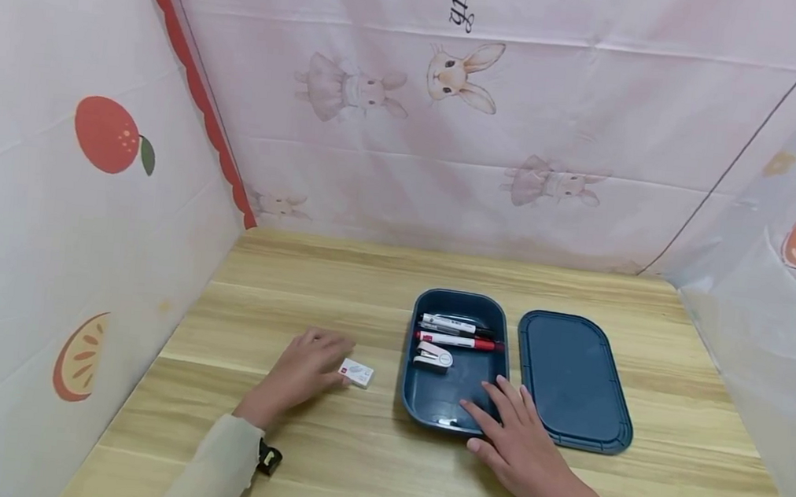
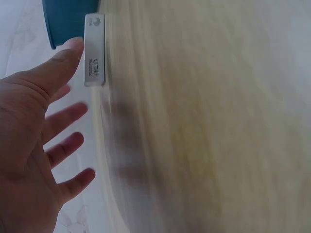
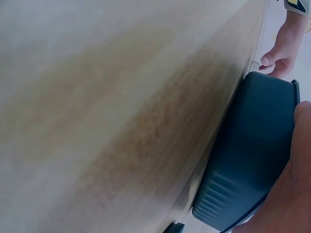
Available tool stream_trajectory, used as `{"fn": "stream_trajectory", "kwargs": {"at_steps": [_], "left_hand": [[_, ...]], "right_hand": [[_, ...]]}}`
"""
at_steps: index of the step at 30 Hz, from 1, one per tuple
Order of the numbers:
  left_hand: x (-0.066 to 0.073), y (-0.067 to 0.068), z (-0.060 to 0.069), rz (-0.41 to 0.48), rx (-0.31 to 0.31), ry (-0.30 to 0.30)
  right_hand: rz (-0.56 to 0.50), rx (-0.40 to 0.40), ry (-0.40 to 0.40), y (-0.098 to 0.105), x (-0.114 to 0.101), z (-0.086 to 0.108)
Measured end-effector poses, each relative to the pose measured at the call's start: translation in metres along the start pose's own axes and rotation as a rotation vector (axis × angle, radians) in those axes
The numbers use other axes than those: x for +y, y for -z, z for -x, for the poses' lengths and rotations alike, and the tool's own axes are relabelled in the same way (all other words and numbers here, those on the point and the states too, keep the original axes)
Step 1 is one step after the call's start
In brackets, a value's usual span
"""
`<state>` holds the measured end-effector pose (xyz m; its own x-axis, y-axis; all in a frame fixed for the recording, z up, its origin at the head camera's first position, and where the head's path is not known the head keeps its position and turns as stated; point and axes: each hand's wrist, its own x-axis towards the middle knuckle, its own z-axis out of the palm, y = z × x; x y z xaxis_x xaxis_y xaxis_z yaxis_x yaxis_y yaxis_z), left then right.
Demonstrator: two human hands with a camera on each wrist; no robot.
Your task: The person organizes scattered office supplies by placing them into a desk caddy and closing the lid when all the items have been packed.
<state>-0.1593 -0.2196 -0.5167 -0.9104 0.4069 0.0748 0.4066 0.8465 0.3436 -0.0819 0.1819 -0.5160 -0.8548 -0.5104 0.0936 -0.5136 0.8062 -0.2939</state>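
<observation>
A small white box of staples [image 1: 356,373] lies on the table, left of a dark blue bin [image 1: 454,423]. My left hand [image 1: 305,374] is beside it, fingers spread. In the left wrist view the thumb is up against the staple box [image 2: 94,51] or very near it; contact is hard to tell. My right hand [image 1: 522,449] rests over the bin's near right corner with fingers extended. Inside the bin lie a white pen [image 1: 450,324], a red-capped marker [image 1: 457,340] and a small pale stapler [image 1: 433,356]. The bin's outer wall [image 3: 257,145] shows in the right wrist view.
A dark blue lid [image 1: 574,378] lies flat on the table just right of the bin. The wooden table [image 1: 350,473] meets printed cloth walls [image 1: 403,194] at the back and both sides.
</observation>
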Motion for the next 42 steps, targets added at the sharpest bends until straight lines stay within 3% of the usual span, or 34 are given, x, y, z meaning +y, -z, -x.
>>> {"fn": "stream_trajectory", "kwargs": {"at_steps": [4, 9, 21, 31, 35, 42], "left_hand": [[-0.002, 0.0, -0.001, 0.04, -0.022, -0.004], [-0.003, -0.001, -0.001, 0.049, -0.034, 0.037], [0.001, -0.001, 0.003, 0.08, 0.009, 0.073], [0.004, 0.002, 0.003, 0.125, 0.029, 0.156], [0.006, 0.01, -0.002, 0.125, 0.071, 0.14], [0.019, 0.024, -0.018, 0.095, 0.155, 0.051]], "right_hand": [[-0.008, -0.011, -0.021, 0.002, 0.0, 0.001], [0.001, -0.004, -0.023, 0.003, 0.001, 0.001], [0.013, -0.012, -0.02, 0.004, 0.002, 0.0], [-0.013, -0.025, -0.025, 0.001, 0.0, 0.002], [-0.005, -0.017, -0.018, 0.001, -0.001, 0.001], [0.009, -0.012, -0.007, 0.0, 0.0, -0.001]]}}
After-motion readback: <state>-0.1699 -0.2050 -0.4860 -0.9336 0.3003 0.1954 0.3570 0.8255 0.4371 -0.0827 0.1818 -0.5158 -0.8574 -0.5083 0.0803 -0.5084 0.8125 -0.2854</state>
